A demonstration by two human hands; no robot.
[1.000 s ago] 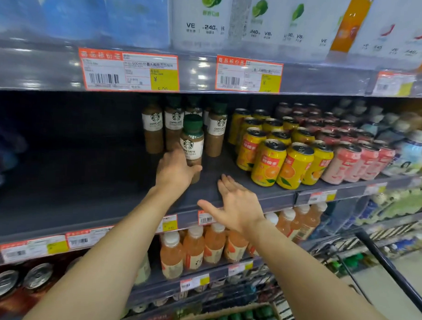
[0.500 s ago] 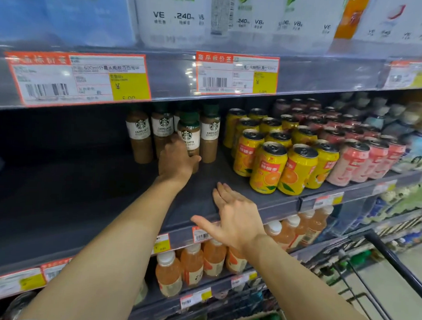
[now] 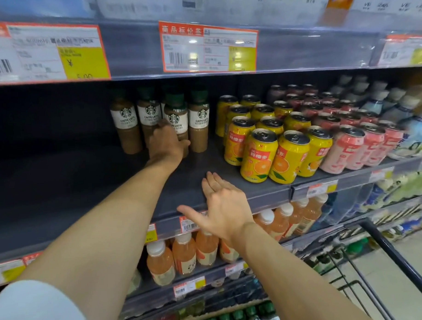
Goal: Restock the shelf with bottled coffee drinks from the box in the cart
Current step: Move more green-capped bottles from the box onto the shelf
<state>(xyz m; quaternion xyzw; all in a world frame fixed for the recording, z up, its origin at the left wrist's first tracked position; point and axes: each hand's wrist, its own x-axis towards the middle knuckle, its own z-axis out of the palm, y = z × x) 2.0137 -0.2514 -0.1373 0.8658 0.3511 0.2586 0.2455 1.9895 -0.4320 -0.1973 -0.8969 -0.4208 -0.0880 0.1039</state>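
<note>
Gripping one coffee bottle low on its body, the left hand has its grip curled round it, deep on the dark shelf. Right hand is just flat and relaxed, fingers straight, resting on the shelf's front edge, holding nothing.

Near to far: bottom of the view shows the box with green-capped bottles poking out, count hard to tell, and the black cart handle off to the right. One shelf down from the hands there's a row of pale orange juice bottles with white caps, at least seven visible.

Up on the shelf being filled, I count five coffee bottles including the held one: brown liquid, white labels, dark green caps, all upright and bunched together at the back. Just beside them on the right, shiny yellow orange-drink cans, roughly eleven, then pink cans further right, too blurry to count. Orange-bordered price tags hang along the rail above.
</note>
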